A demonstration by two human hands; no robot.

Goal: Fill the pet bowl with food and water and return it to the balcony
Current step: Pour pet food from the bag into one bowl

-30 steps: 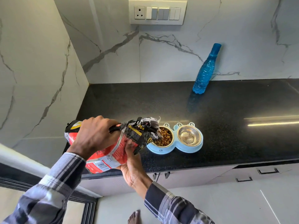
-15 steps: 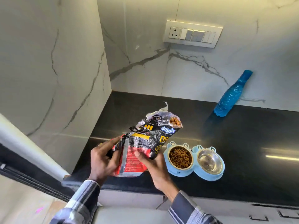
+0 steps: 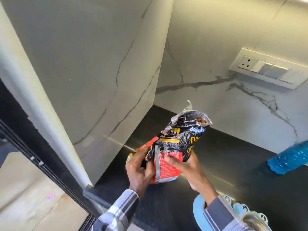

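Note:
Both hands hold a crumpled black-and-red pet food bag upright above the black countertop, its torn mouth open at the top with kibble showing. My left hand grips its lower left side and my right hand its lower right. The light-blue double pet bowl sits at the bottom right edge, mostly hidden under my right sleeve; only the rim of its steel insert shows. A blue water bottle lies cut off at the right edge.
White marble walls meet in the corner behind the bag. A switch-and-socket plate is on the back wall at the upper right. To the left, a white pillar and a dark sliding-door track border a tan floor.
The bag has gone from tipped over the bowl to upright. My view has swung left and closer, pushing the bowl to the bottom right corner and the bottle to the right edge.

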